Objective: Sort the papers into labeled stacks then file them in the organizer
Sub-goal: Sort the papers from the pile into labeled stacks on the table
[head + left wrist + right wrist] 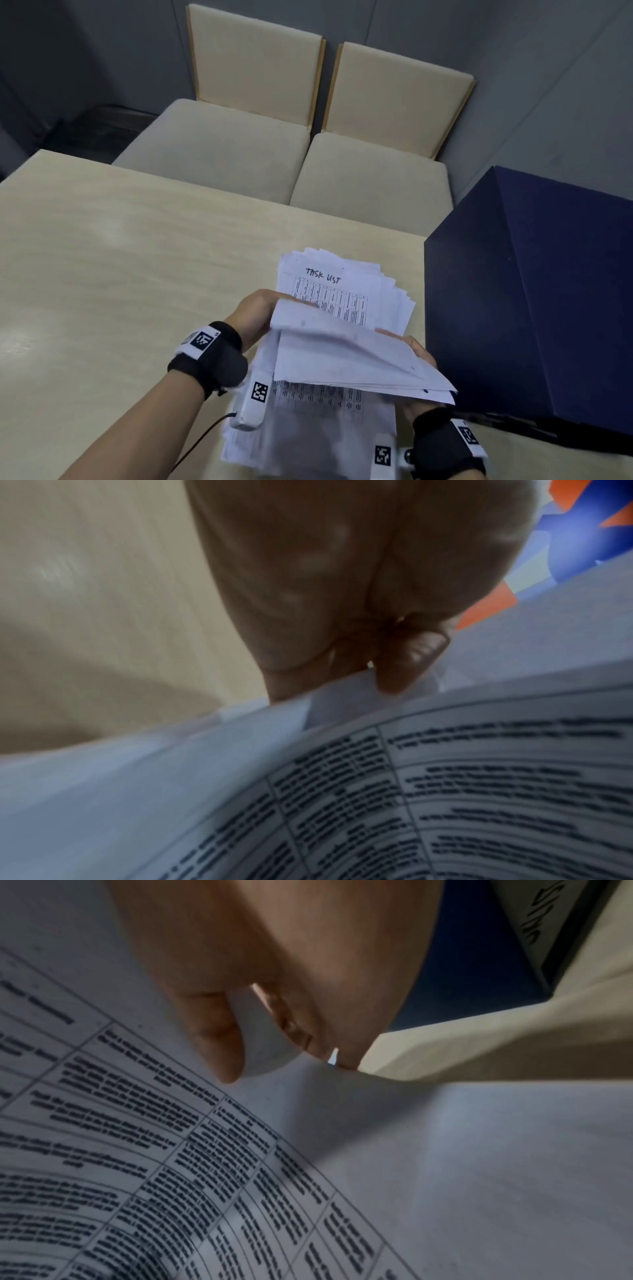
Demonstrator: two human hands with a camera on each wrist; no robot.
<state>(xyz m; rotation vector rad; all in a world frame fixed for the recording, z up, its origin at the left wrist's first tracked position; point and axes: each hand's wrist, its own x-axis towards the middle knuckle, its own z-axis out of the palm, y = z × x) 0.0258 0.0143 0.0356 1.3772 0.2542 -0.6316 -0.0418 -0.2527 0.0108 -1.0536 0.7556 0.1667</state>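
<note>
Both hands grasp one lifted bundle of sheets: left hand pinches its left edge, thumb on top; right hand pinches its right edge, thumb above, fingers beneath.

Table: one, pale wood grain, fills left and centre of the head view.

Chairs: two, beige upholstered seats and backs, light wood edging, side by side in the upper centre, pushed up to the table's far edge.

Box-like dark blue object: one, right of frame, standing on the table just beside the papers; its front is not shown. Right wrist view shows black lettering on a pale panel at upper right, cut off and unreadable.

Paper pile: one, white sheets loosely fanned, lower centre of the head view, lying on the table. Sheet count cannot be told. Top far sheet bears handwritten "TASK LIST" over a printed table of small text, too blurred to read. Lifted bundle is blank white on its upper side, held above the pile; wrist views show gridded print on the sheet below.

Wrist bands: two, black, each carrying white blocks with square black-and-white coded markers.
</note>
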